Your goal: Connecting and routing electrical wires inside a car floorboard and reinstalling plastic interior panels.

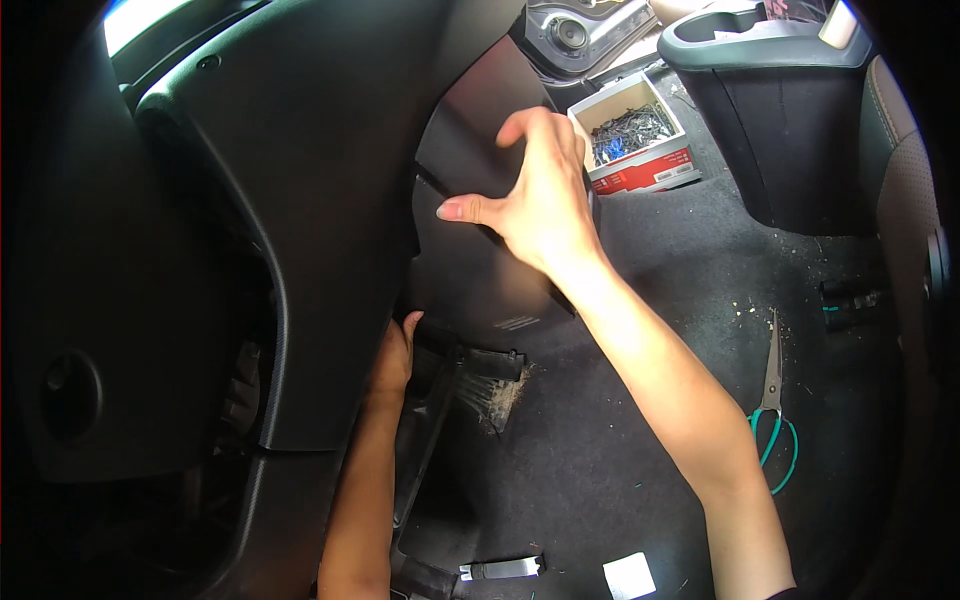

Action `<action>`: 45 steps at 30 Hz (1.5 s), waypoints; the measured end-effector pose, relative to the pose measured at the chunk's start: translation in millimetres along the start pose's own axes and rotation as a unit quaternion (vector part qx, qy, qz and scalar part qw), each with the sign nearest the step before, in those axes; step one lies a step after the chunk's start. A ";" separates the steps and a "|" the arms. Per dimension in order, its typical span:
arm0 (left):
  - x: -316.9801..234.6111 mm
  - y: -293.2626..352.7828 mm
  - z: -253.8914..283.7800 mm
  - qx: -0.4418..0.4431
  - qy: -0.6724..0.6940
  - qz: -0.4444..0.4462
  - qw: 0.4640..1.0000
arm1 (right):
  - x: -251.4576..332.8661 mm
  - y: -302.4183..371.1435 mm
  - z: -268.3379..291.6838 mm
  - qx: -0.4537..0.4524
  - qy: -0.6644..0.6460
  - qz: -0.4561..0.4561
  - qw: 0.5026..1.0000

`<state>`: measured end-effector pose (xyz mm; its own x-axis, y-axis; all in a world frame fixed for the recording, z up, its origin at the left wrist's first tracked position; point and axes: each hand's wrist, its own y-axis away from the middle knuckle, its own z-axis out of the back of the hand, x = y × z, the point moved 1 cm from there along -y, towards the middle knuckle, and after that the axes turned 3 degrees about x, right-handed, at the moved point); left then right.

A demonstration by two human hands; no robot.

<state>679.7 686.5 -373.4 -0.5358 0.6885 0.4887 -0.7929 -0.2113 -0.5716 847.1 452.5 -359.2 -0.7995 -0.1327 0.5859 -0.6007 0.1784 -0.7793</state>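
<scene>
My right hand [548, 190] is over a smooth dark trim panel [490, 265] beside the dashboard [330, 180]. Its thumb stands apart from the curled fingers, and nothing shows between them. Whether the fingertips touch the panel is hard to tell. Lower down, my left hand [393, 358] reaches in along the dashboard's edge, by the panel's lower left side. Only its thumb and part of the palm show; the other fingers are hidden behind the dark trim.
An open red-and-white box [645, 172] of small dark fasteners stands beyond my right hand, left of a black console [735, 130]. Green-handled scissors [772, 385], a flat pry tool [505, 569] and a white square [629, 577] lie on the carpet [590, 450]. A seat [905, 160] borders the right.
</scene>
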 end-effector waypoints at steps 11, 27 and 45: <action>2.1 -3.8 -3.1 0.042 -0.040 0.010 0.998 | 12.3 -15.9 -4.7 0.108 0.005 -0.037 0.993; -49.2 16.2 -18.4 0.024 0.229 0.038 0.972 | -38.2 32.7 5.8 0.175 -0.005 0.059 0.983; -141.8 43.8 -69.9 -0.136 0.375 0.082 0.913 | -111.0 80.7 17.9 0.189 0.015 0.119 0.975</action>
<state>741.3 628.0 -513.8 -0.2093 0.9664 -0.1490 -0.5642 -0.2438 -0.7889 887.3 464.2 -491.1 -0.9194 -0.1015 0.3801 -0.3600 -0.1726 -0.9169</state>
